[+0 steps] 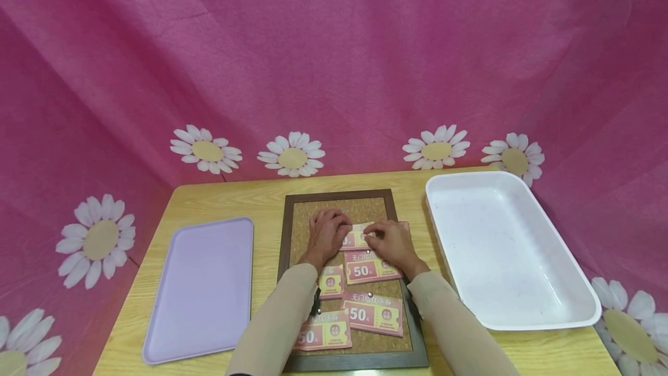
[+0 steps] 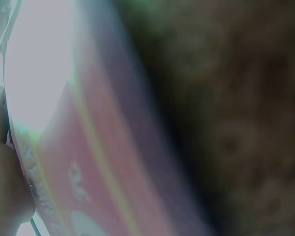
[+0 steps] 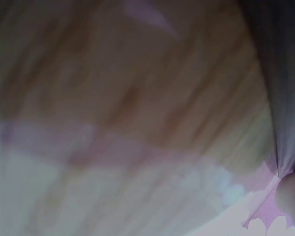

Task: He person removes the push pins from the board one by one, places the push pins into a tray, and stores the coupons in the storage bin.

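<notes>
On the cork board in front of you, you have five visible coupons, pink and yellow, three of them reading 50 clearly. At least three small pins show; others may be hidden. There is one lavender tray to the left of the board, one white basin to its right, and one wooden table under it all. Beyond the board, four daisies on the pink curtain line up behind the table's back edge.

Your left hand has its fingers bent and pinches the left end of the top coupon, which lies on the upper half of the board. Your right hand bends thumb and forefinger together at that coupon's right part; you can't tell whether they grip paper or a pin. The other four coupons lie lower on the board, two partly covered by your left arm.

The left wrist view alone brings a coupon's printed face and dark edge up close, with blurred cork beside it and part of a finger. The right wrist view shows mostly blurred wood grain; your hold doesn't show there.
</notes>
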### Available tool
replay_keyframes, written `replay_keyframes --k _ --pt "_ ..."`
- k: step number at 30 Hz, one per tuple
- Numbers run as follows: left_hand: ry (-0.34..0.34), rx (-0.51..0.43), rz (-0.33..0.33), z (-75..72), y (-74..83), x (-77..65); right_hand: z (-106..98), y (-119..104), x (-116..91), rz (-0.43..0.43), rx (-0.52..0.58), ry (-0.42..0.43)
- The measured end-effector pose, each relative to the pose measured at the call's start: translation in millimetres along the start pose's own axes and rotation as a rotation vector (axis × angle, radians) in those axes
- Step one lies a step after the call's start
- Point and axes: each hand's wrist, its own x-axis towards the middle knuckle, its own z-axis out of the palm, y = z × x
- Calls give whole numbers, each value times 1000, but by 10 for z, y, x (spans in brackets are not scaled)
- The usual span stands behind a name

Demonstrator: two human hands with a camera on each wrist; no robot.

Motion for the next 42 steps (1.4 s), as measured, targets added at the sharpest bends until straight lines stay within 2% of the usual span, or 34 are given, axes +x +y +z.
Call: replay_keyframes --k 7,16,27,36,42 --pt "17 7 5 16 -11 -4 2 -5 3 4 -6 -7" --pt "-13 15 -17 -8 8 9 -3 2 9 -2 -13 -6" --pt "-29 10 -1 -3 -9 9 8 8 6 1 -13 -2" --pt "15 29 33 12 -10 -2 2 -6 7 6 -19 -6" --pt "-12 45 12 -2 1 8 4 -7 9 11 -20 -3"
